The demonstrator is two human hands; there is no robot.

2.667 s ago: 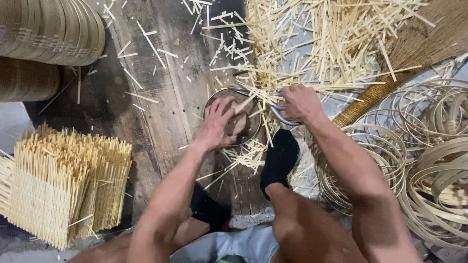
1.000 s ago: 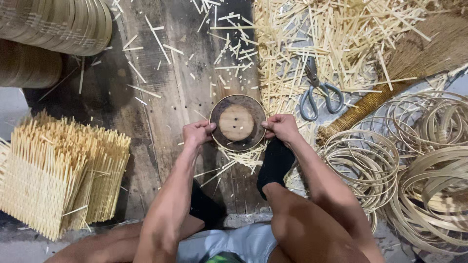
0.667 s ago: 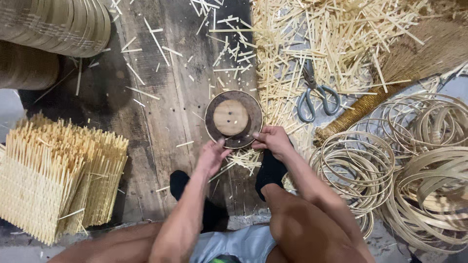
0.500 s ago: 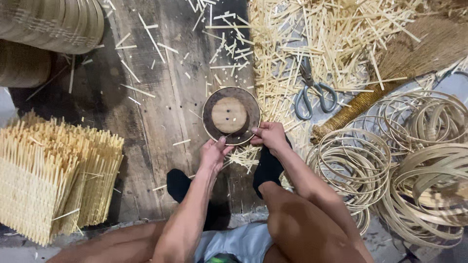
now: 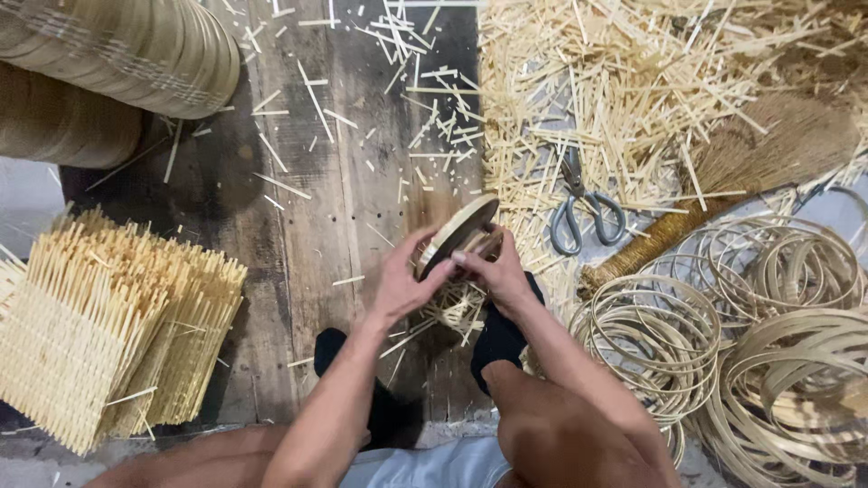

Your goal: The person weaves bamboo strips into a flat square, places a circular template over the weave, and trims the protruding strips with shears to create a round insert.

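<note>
Head view: your left hand (image 5: 398, 285) and right hand (image 5: 493, 271) pinch the round disc (image 5: 457, 237) tilted on edge, its long axis running toward two o'clock, both hands equally near.

Woven mats (image 5: 99, 334) and bamboo hoops (image 5: 796, 380) run past the frame edges.

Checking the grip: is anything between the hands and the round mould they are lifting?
Nothing visible: the left hand and right hand already grip the tilted round wooden mould directly, woven bamboo strips hanging beneath it.
</note>
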